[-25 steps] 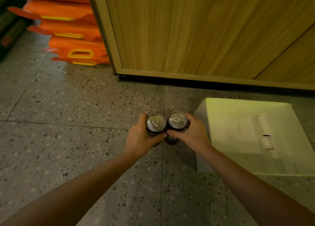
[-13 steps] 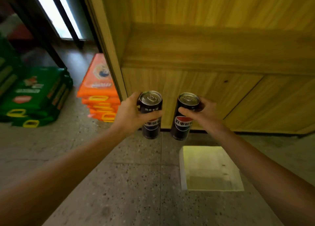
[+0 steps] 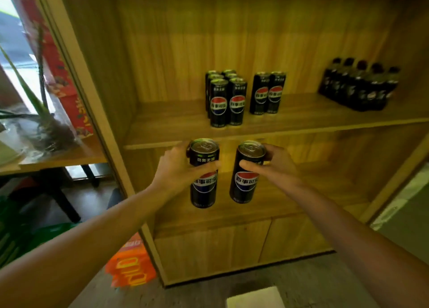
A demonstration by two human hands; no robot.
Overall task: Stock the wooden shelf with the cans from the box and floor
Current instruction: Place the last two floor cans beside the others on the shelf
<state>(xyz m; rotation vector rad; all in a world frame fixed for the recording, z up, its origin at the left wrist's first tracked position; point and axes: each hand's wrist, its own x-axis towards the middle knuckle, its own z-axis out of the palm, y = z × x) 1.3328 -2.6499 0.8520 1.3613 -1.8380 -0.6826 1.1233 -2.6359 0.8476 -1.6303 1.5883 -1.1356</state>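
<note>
My left hand (image 3: 178,168) grips a tall black cola can (image 3: 203,187) upright, and my right hand (image 3: 276,166) grips a second black can (image 3: 246,182) beside it. Both cans hang in the air just below the front edge of the wooden shelf board (image 3: 171,122). On that board stand several black cans in a block (image 3: 225,98) and a pair of cans (image 3: 268,93) to their right. The pale cardboard box (image 3: 255,298) lies on the floor at the bottom edge of the view.
Several dark bottles (image 3: 359,87) stand at the shelf's right end. A lower shelf board (image 3: 267,212) sits behind the held cans, with cabinet doors (image 3: 232,249) under it. Orange packs (image 3: 130,263) lie at the cabinet's left foot. A plant (image 3: 44,122) stands on a table left.
Both hands lifted the two cans from the floor up to shelf height. The view rose from the cabinet base to the shelves, and the box dropped to the bottom edge.
</note>
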